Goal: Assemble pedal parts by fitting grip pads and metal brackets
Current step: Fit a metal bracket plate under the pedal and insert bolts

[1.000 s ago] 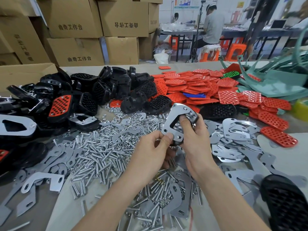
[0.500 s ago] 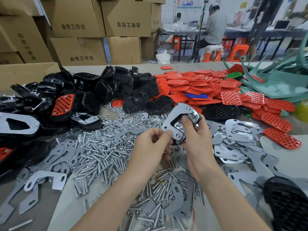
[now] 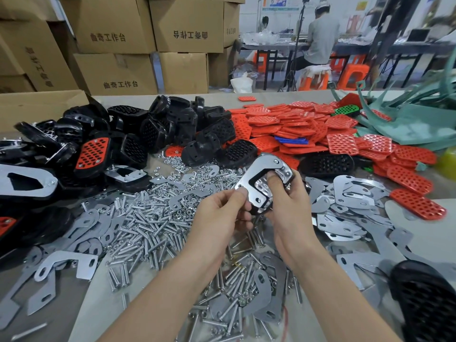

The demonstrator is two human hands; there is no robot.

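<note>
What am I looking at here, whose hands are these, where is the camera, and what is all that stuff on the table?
There is no machine here. A person is working with bare hands, and the one picture comes from a camera worn on their head, looking forward and down.

The left hand and the right hand together hold a shiny metal bracket above the table. The left hand pinches its near corner, the right thumb presses into its middle, and a black part shows behind it.

On the table lie a heap of bolts and nuts, a pile of black pedal bodies, a pile of red grip pads and loose flat brackets. Cardboard boxes are stacked behind.
</note>
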